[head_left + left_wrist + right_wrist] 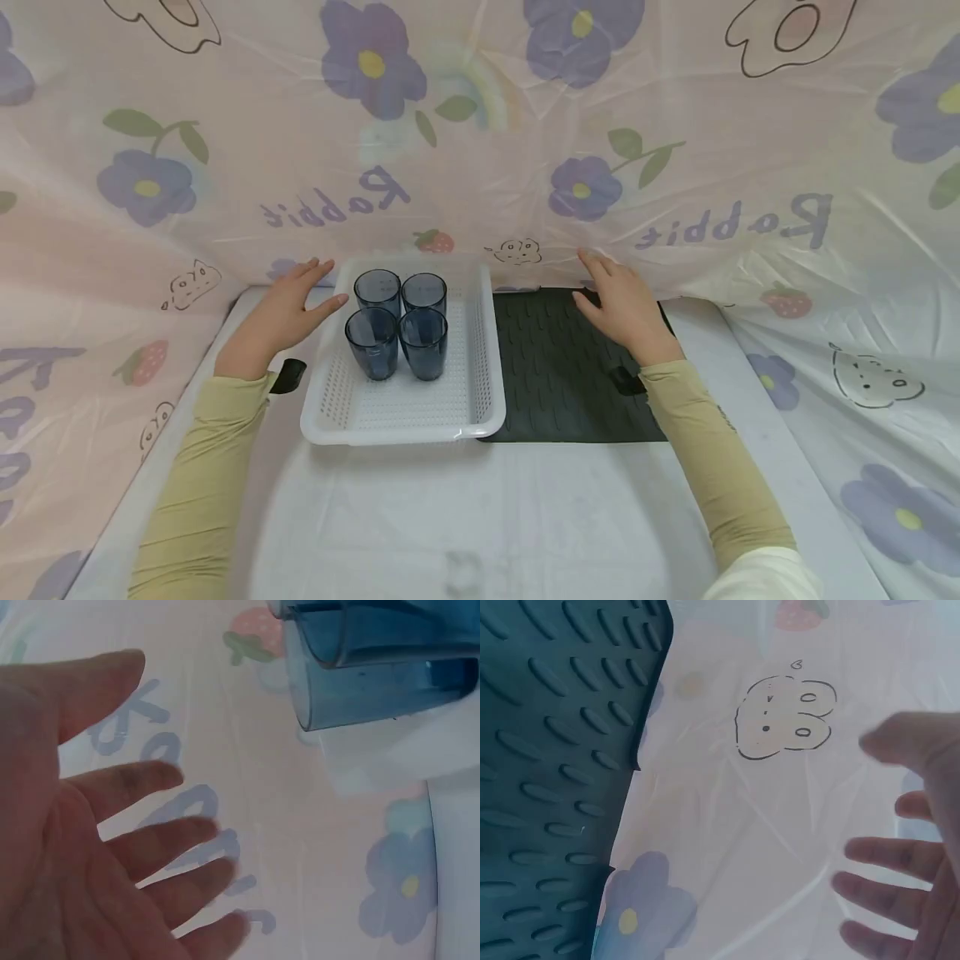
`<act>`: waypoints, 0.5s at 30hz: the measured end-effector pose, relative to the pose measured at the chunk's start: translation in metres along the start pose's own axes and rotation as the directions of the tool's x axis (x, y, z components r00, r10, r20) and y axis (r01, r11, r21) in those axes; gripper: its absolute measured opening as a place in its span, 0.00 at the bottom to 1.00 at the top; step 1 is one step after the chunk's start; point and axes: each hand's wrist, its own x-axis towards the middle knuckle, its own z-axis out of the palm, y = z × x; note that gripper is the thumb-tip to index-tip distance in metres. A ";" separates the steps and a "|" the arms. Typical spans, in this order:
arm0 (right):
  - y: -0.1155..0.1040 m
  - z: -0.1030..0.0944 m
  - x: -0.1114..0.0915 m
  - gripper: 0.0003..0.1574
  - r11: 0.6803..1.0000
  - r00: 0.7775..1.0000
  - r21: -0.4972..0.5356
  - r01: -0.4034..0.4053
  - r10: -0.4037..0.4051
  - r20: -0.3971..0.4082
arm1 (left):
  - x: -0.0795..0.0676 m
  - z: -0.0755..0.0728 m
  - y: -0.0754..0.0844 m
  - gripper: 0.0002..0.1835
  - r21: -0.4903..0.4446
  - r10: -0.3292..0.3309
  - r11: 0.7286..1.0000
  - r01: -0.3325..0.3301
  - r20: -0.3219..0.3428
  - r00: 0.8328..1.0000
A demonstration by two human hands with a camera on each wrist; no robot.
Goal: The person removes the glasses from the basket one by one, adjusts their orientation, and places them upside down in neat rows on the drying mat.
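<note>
My feed shows four see-through dark-blue tumblers standing far left in a white perforated plastic basket. The left hand is beside its far left corner, the right hand above a black textured mat's far right corner; I see both hands' fingers spread apart.

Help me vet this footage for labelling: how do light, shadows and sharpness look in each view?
Head view: soft, fairly even light, a faint shadow below the front edge of the white tray; left wrist: dimmer, the left hand shaded against a brighter patterned sheet; right wrist: hazy, bluish cast, the right hand slightly soft, the dark mat's ridges readable.
</note>
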 end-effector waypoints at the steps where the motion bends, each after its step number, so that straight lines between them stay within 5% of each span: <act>1: 0.000 -0.001 -0.001 0.41 1.000 1.000 0.027 0.001 -0.001 -0.013 | 0.000 0.000 0.001 0.39 -0.025 0.004 1.000 -0.003 0.006 1.000; 6: 0.000 -0.006 -0.005 0.32 0.964 0.999 0.262 -0.052 0.054 -0.001 | -0.001 -0.001 0.002 0.36 -0.129 0.042 0.991 -0.040 0.013 0.999; 10: -0.001 -0.011 -0.008 0.29 0.872 0.993 0.476 -0.116 0.102 0.056 | -0.003 0.000 0.002 0.34 -0.192 0.071 0.979 -0.067 0.011 0.997; 15: -0.003 -0.015 -0.011 0.27 0.781 0.990 0.609 -0.138 0.117 0.074 | -0.004 0.002 0.001 0.33 -0.290 0.063 0.955 -0.054 0.023 0.998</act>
